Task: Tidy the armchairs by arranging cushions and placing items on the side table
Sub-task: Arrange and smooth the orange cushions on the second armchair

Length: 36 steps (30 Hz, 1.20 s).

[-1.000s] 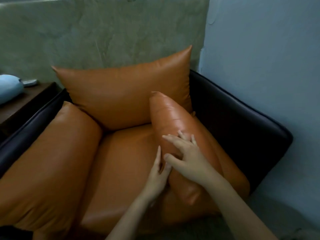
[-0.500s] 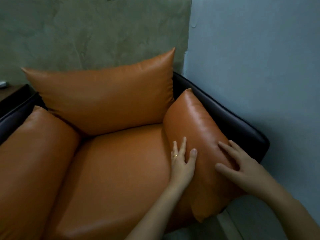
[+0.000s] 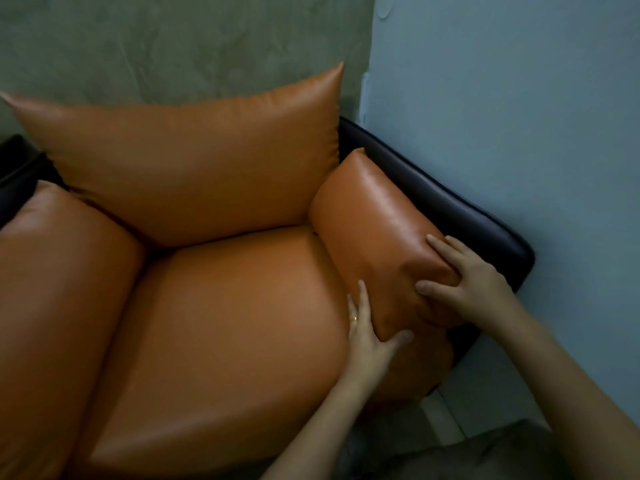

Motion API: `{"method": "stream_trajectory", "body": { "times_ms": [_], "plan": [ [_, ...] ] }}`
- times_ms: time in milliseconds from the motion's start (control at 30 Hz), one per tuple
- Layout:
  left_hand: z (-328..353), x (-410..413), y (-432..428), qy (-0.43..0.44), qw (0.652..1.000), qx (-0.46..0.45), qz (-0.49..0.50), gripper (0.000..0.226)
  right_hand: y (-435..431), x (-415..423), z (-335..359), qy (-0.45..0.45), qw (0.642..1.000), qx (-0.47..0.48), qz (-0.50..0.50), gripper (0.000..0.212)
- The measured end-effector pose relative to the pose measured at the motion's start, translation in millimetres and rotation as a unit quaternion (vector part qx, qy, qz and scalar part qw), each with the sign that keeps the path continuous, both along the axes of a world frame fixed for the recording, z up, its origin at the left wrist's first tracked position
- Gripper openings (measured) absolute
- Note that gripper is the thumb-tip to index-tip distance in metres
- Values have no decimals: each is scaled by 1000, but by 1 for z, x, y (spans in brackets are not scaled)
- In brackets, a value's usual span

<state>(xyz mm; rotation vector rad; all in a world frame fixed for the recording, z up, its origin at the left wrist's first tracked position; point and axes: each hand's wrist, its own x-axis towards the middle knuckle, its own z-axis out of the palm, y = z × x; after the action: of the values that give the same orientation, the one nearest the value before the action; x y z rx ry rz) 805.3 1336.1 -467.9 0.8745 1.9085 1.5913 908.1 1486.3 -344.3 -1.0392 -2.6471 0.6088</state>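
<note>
Right hand [image 3: 474, 282] gripped the right side cushion [image 3: 377, 220] at its near end: fingers spread over the top, thumb dug into the inner face, leather dented between them. Fingertips were partly sunk in the fold, and their contact with the dark armchair frame [image 3: 467, 216] just beyond could not be made out.

Left hand [image 3: 367, 336] lay just beside it, flat and wide. Its straight fingers pressed the same cushion's inner face along the seam with the seat cushion [image 3: 235, 323], and its thumb was spread across the cushion's near lower corner. A ring [image 3: 354, 318] showed on one finger. Both forearms were cut off by the lower frame edge.

The side cushion sat wedged between the seat cushion and the frame arm, its far end touching the back cushion [image 3: 194, 161].

Across the seat from the left hand, the left side cushion [image 3: 52, 289] was cropped by the picture edge.

Outside the right hand, the frame stood close against the blue wall [image 3: 519, 98], with little room there. Below the forearms the floor [image 3: 485, 445] was dim and blurred.
</note>
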Motion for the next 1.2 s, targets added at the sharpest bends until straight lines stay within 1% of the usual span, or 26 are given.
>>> {"method": "stream_trajectory", "body": {
  "times_ms": [100, 167, 233, 300, 367, 433, 500, 533, 600, 667, 767, 800, 867, 933, 1033, 1100, 1200],
  "plan": [
    [-1, -8, 0, 4, 1000, -13, -28, 113, -2, -10, 1, -8, 1000, 13, -25, 87],
    [2, -17, -6, 31, 998, -35, -37, 107, -12, -11, 0, -29, 992, 98, -76, 84],
    [9, -30, -24, 97, 992, -74, -29, 93, -26, -15, 0, -57, 972, 191, -123, 79],
    [20, -43, -60, 183, 975, -124, 6, 80, -44, -24, 0, -41, 962, 243, -116, 74],
    [39, -57, -106, 244, 954, -165, 50, 65, -64, -44, 3, -4, 963, 260, -67, 73],
    [58, -74, -153, 290, 933, -191, 94, 53, -91, -74, 11, 16, 971, 239, 4, 80],
    [76, -91, -204, 326, 908, -221, 144, 48, -126, -111, 16, 12, 972, 210, 108, 81],
    [86, -100, -230, 339, 894, -235, 176, 48, -145, -131, 19, 7, 965, 200, 170, 77],
    [106, -119, -279, 362, 860, -255, 254, 51, -184, -171, 21, -1, 938, 168, 303, 65],
    [121, -143, -323, 378, 814, -278, 343, 51, -220, -216, 22, -18, 901, 126, 415, 58],
    [139, -164, -368, 369, 756, -335, 424, 44, -266, -281, 18, -2, 848, 99, 521, 59],
    [141, -169, -377, 364, 741, -356, 439, 42, -286, -307, 13, 10, 833, 81, 547, 59],
    [140, -174, -388, 355, 715, -416, 436, 44, -328, -353, 3, 27, 809, 47, 585, 59],
    [134, -177, -393, 333, 702, -475, 414, 53, -366, -387, -4, 46, 794, 37, 605, 57],
    [131, -185, -391, 299, 694, -526, 390, 70, -389, -413, -7, 79, 801, 28, 592, 54],
    [131, -188, -391, 297, 689, -540, 381, 75, -391, -415, -6, 74, 802, 36, 592, 53],
    [133, -188, -396, 307, 700, -541, 352, 78, -387, -413, -2, 60, 793, 67, 602, 52]
  ]
}}
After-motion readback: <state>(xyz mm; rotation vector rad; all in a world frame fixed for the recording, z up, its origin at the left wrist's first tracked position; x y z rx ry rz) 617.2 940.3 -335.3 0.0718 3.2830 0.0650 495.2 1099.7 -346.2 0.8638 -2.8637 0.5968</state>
